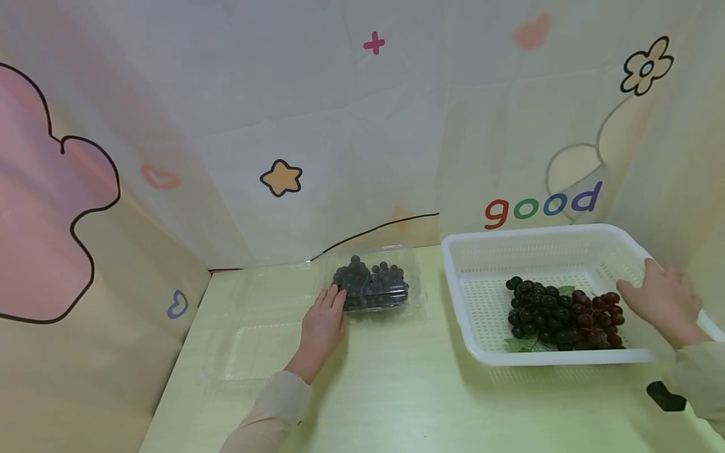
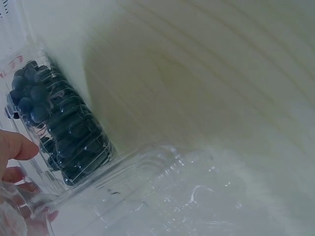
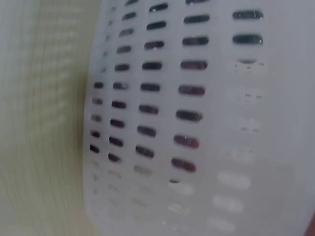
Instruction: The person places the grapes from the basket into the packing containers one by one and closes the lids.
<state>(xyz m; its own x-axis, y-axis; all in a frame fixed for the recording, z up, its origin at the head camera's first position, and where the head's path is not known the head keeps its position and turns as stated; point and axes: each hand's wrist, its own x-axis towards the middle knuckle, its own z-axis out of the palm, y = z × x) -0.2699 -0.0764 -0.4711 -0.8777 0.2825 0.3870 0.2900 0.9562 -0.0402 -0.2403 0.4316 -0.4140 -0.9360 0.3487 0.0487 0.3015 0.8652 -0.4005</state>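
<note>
My left hand point(image 1: 324, 324) grips the left edge of a clear plastic clamshell box point(image 1: 416, 292), its fingertips right beside the dark grapes point(image 1: 352, 277) inside. In the left wrist view, some fingers point(image 2: 15, 174) show through the clear plastic. The open lid point(image 1: 266, 352) lies flat to the left. Over the right side of a white basket point(image 1: 470, 327) is my right hand point(image 1: 665, 302), thumb apart from the other fingers and nothing seen in its grasp. Nearest to it are red grapes point(image 1: 595, 318), beside a black bunch point(image 1: 535, 308). The right wrist view shows mostly the basket's slotted wall point(image 3: 216, 118).
A light wood-grain table point(image 1: 385, 396) bears the box and basket. Behind them stands a printed curtain point(image 1: 351, 126), close to the box's back edge. A black patch point(image 1: 666, 397) lies near the basket's front right corner. Green leaves point(image 1: 529, 344) lie under the grapes.
</note>
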